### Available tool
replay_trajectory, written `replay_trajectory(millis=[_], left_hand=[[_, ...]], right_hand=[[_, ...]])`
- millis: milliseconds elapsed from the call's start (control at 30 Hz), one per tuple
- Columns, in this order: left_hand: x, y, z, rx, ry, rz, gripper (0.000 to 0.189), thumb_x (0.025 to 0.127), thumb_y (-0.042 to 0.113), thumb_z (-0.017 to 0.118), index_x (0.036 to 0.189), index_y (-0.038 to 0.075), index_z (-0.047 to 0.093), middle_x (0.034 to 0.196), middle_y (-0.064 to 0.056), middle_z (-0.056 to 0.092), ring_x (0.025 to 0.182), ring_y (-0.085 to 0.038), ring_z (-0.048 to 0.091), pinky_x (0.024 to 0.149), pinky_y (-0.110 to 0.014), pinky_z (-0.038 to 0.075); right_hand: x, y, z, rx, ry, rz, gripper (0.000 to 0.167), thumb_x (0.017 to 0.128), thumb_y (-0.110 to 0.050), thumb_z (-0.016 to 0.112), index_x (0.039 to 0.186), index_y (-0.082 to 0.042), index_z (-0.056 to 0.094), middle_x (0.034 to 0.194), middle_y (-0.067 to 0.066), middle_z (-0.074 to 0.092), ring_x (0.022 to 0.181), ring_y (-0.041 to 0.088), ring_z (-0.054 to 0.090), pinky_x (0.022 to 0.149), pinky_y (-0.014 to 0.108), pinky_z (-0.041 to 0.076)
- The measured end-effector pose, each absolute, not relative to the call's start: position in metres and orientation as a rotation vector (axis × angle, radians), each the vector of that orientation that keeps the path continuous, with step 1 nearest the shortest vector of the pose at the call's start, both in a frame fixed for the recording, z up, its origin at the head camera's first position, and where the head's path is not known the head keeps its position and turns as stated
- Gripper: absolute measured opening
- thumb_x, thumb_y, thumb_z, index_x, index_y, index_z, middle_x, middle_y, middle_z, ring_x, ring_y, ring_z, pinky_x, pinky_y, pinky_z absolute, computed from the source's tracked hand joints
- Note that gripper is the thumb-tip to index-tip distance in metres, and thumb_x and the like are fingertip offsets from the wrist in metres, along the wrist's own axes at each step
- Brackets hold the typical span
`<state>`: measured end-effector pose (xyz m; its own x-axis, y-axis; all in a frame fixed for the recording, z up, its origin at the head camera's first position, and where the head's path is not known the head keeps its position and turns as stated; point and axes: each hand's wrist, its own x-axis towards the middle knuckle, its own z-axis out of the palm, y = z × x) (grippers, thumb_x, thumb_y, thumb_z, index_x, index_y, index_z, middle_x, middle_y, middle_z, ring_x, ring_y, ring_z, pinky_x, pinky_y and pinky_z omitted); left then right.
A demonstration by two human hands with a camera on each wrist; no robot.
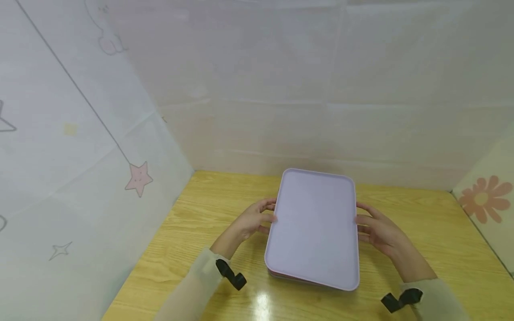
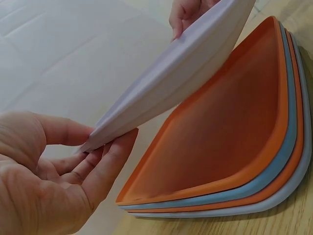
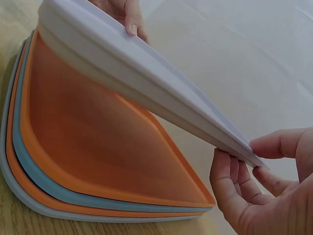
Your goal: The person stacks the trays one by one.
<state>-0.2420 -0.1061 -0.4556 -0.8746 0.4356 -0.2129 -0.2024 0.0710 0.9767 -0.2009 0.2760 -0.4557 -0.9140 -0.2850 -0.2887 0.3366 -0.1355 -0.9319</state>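
Observation:
A lavender rectangular tray (image 1: 315, 227) is raised off a stack of trays, one long side in each hand. My left hand (image 1: 252, 221) pinches its left rim, thumb on top and fingers beneath. On the opposite rim my right hand (image 1: 381, 231) grips the same way, seen close up in the right wrist view. Below it, an orange tray (image 2: 220, 132) tops the stack, with a blue tray (image 2: 230, 192), another orange tray and a pale grey tray (image 2: 264, 208) under it. From the head, the lavender tray hides nearly all of the stack.
The stack stands on a wooden table (image 1: 188, 209), which runs back to a pale cloth wall (image 1: 261, 89). Another cloth wall with a pink star (image 1: 138, 179) borders the left side. A flower print (image 1: 483, 199) marks the right wall.

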Motion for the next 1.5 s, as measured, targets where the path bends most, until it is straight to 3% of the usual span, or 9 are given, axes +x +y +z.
replay_trajectory(millis=[333, 600, 1500], left_hand=[[-0.244, -0.108, -0.458, 0.265, 1.939, 1.805, 0.072, 0.087, -0.002, 0.067, 0.153, 0.010, 0.040, 0.131, -0.018, 0.050, 0.098, -0.026, 0.064, 0.070, -0.041, 0.062], [-0.246, -0.112, -0.462, 0.249, 1.947, 1.762, 0.075, 0.085, 0.000, 0.070, 0.153, 0.012, 0.040, 0.130, -0.018, 0.051, 0.098, -0.028, 0.065, 0.072, -0.043, 0.062], [-0.251, -0.112, -0.476, 0.166, 1.947, 1.751, 0.071, 0.085, -0.002, 0.068, 0.151, 0.008, 0.043, 0.129, -0.018, 0.048, 0.097, -0.027, 0.063, 0.067, -0.038, 0.062]], right_hand=[[-0.204, 0.272, -0.456, 0.132, 1.752, -2.080, 0.068, 0.098, -0.006, 0.061, 0.155, -0.016, 0.023, 0.108, 0.001, 0.063, 0.098, 0.019, 0.065, 0.087, 0.035, 0.059], [-0.209, 0.269, -0.461, 0.135, 1.791, -2.042, 0.069, 0.099, -0.007, 0.061, 0.156, -0.013, 0.022, 0.110, 0.002, 0.060, 0.098, 0.020, 0.064, 0.085, 0.036, 0.059], [-0.218, 0.260, -0.475, 0.154, 1.941, -1.906, 0.077, 0.098, -0.008, 0.062, 0.161, -0.004, 0.018, 0.110, 0.003, 0.067, 0.098, 0.017, 0.067, 0.086, 0.038, 0.057]])
